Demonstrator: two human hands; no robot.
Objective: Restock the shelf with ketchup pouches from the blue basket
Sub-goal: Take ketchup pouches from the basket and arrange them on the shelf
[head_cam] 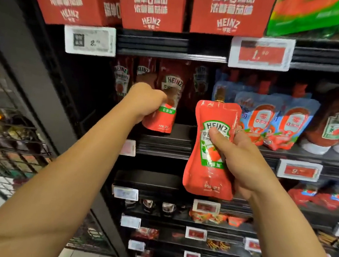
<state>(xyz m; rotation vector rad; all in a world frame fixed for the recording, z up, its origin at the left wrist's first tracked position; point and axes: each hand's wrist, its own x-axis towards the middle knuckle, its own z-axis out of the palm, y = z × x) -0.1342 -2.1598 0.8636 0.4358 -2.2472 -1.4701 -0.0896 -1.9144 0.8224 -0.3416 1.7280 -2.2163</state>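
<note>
1. Our left hand (pixel 146 99) is curled round a red ketchup pouch (pixel 161 115), holding it upright at the front edge of the black shelf (pixel 163 146), just ahead of the standing row of matching pouches (pixel 140 76).
2. Our right hand (pixel 236 154) grips a second ketchup pouch (pixel 209 152) by its middle, thumb across the label, spout up, in front of the shelf.
3. Blue-topped pouches (pixel 268 116) stand to the right.

2 bare forearms, ring (pixel 239 130) on right finger
</note>
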